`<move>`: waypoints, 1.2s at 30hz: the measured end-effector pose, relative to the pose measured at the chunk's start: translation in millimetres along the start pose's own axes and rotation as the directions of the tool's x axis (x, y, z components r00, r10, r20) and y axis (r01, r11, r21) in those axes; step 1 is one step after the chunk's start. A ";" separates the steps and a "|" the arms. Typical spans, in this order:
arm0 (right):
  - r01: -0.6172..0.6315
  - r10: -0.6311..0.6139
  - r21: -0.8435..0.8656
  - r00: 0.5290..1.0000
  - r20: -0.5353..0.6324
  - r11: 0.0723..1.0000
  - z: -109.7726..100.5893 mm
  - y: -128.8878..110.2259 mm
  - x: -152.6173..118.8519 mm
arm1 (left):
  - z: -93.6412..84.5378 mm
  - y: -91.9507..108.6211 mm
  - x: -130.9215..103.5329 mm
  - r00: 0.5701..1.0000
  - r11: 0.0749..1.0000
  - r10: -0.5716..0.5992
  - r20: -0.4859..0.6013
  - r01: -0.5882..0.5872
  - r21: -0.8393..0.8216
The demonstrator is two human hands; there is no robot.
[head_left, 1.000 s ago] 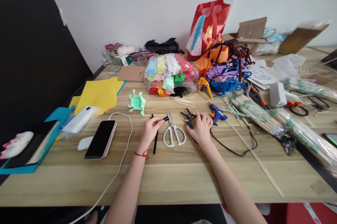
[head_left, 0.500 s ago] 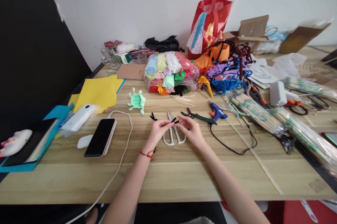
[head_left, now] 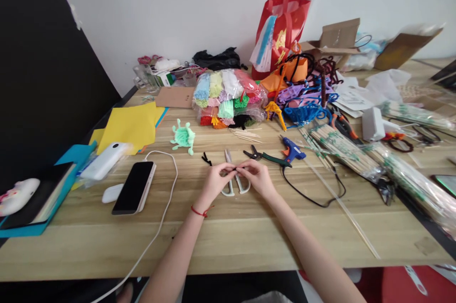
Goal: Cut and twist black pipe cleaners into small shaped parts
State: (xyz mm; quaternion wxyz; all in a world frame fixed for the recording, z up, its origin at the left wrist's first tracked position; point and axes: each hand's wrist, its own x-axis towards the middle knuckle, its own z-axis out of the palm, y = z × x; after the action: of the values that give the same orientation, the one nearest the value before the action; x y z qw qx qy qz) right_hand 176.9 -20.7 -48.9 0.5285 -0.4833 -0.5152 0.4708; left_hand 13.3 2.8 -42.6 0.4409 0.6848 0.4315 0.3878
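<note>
My left hand [head_left: 216,182] and my right hand [head_left: 257,177] meet at the fingertips over the white-handled scissors [head_left: 228,193]. Both pinch a small black fuzzy piece [head_left: 234,169], mostly hidden by the fingers. Another black fuzzy piece [head_left: 205,158] lies on the table just beyond my left hand. Farther back to the left sits a mint-green fuzzy figure [head_left: 184,137] with knobbed limbs. Cutters with a dark green handle [head_left: 274,158] lie beyond my right hand, beside a blue glue gun [head_left: 294,149].
A phone [head_left: 134,188] and white cable lie left, near yellow sheets [head_left: 128,125]. Bagged colourful fuzzy stems [head_left: 228,99] and a red bag [head_left: 294,18] stand behind. Bundled sticks [head_left: 349,153] and a clear rod [head_left: 347,215] lie right.
My hands have come together, and the fingers now cover most of the black piece that showed between them. My right hand's fingers have closed in. The view has shifted slightly.
</note>
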 end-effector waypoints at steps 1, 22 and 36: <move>-0.041 0.041 0.051 0.999 -0.005 0.998 -0.2 0.1 0.5 | 0.1 -0.3 0.5 1.000 0.999 -0.009 -0.008 0.009 -0.036; -0.170 0.165 0.261 0.985 0.041 0.950 -6.1 -8.0 2.3 | 0.4 -9.8 6.2 0.977 0.901 -0.202 0.073 0.215 -0.377; -0.178 0.169 0.103 0.982 0.087 0.979 -4.5 -7.7 1.0 | 4.1 -8.7 3.3 0.997 0.977 -0.083 0.003 0.082 -0.195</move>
State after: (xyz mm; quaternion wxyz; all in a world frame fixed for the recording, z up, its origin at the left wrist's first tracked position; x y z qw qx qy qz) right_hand 181.4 -20.5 -41.2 0.4908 -0.4778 -0.4644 0.5614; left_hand 15.9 6.8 -51.6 0.5203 0.6191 0.4205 0.4113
